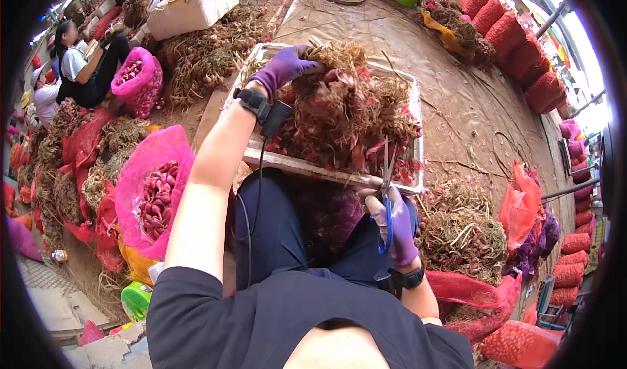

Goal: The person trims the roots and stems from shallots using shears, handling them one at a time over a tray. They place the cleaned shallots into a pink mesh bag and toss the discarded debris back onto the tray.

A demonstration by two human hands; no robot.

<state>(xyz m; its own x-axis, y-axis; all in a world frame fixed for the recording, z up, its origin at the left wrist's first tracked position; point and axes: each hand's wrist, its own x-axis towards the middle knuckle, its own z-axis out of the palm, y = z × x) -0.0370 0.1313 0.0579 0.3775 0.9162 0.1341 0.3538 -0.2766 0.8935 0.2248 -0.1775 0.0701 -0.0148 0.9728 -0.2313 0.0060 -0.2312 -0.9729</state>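
In a purple glove, my left hand (285, 68) is closed on a bunch of dried shallots (336, 75) at the upper left of the heap. My right hand (394, 222), gloved in purple and pale grey, grips blue-handled scissors (387, 202) over my right thigh. The scissor blades point up and stand slightly apart in front of the heap's right side. A white foam box (307, 164) rests before my knees, filled with shallots, dry stalks and roots (326, 127). The left fingertips are partly hidden among the stalks.
A pink mesh bag of trimmed shallots (157, 199) stands to my left. Dry stalk bundles (460, 232) lie at my right beside a red mesh bag (522, 199). Full red sacks (509, 36) line the far right. Another person (85, 68) sits at the far left near a second pink bag (138, 81).
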